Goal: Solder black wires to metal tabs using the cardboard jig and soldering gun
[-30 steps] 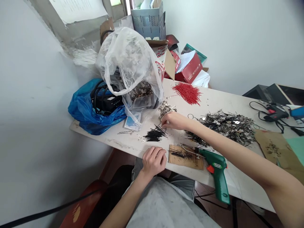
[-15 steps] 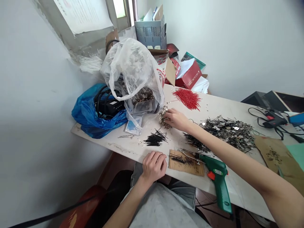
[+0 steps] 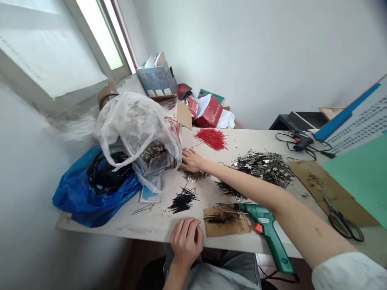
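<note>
Head view: my right hand (image 3: pixel 192 160) has shifted to the far edge of the metal pile (image 3: pixel 196 176), beside the bag (image 3: pixel 137 121), fingers loosely spread; the pile, I judge, remains workable. Left hand (image 3: pixel 186 238) curled at the tabletop (image 3: pixel 142 231) edge; grip: cannot tell.

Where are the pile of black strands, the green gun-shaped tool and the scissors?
Pile of black strands (image 3: pixel 182 201): head view, middle of the heap.
Green gun-shaped tool (image 3: pixel 271 234): head view, upper handle.
Scissors (image 3: pixel 336 213): head view, where blades meet handles.
</note>
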A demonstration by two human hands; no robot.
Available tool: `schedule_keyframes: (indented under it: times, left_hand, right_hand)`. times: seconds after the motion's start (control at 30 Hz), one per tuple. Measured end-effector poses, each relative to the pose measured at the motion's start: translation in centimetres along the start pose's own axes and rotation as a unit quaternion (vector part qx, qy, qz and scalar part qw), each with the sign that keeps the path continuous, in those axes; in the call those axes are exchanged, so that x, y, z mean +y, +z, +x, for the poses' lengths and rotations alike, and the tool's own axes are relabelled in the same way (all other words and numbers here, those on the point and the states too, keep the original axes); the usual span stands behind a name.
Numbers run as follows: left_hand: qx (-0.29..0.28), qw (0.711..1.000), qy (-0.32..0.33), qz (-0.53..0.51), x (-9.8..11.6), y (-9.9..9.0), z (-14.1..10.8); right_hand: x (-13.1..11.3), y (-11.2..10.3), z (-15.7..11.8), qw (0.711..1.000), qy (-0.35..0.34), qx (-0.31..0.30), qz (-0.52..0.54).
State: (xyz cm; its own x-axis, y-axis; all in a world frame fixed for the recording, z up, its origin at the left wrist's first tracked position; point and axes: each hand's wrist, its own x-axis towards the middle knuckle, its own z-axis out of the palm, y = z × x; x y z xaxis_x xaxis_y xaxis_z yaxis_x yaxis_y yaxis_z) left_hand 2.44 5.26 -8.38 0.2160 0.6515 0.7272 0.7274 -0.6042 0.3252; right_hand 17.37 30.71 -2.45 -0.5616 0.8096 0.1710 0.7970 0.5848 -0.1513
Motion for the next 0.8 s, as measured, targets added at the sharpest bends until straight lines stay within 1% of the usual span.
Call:
schedule_keyframes:
  times: [0.07, 0.17, 0.4, 0.5, 0.57, 0.7, 0.8]
  left_hand:
    - [-0.002, 1.000, 0.002, 0.005, -0.1, 0.1, 0.1]
    - [-0.006, 1.000, 0.005, 0.011, -0.1, 0.1, 0.2]
    - [-0.007, 1.000, 0.010, 0.016, 0.1, 0.0, 0.3]
    - [-0.012, 1.000, 0.005, 0.020, 0.0, 0.0, 0.3]
    - [-0.011, 1.000, 0.004, 0.021, 0.0, 0.0, 0.3]
    - [-0.004, 1.000, 0.011, 0.018, 0.1, 0.0, 0.4]
    - [-0.004, 1.000, 0.009, 0.022, 0.2, 0.0, 0.5]
  right_hand:
    - [-0.2, 0.6, 0.5, 1.000, -0.002, 0.006, 0.001]
    - [-0.4, 1.3, 0.4, 1.000, 0.000, 0.014, 0.009]
    - [0.0, 2.2, -1.7, 0.999, 0.005, 0.026, 0.038]
    - [0.3, 2.2, -2.0, 0.999, 0.010, 0.034, 0.042]
    - [0.6, 2.1, -1.6, 0.998, 0.026, 0.046, 0.041]
    - [1.6, 1.9, 0.0, 0.993, 0.081, 0.070, 0.038]
    - [2.1, 2.0, 0.6, 0.991, 0.108, 0.069, 0.044]
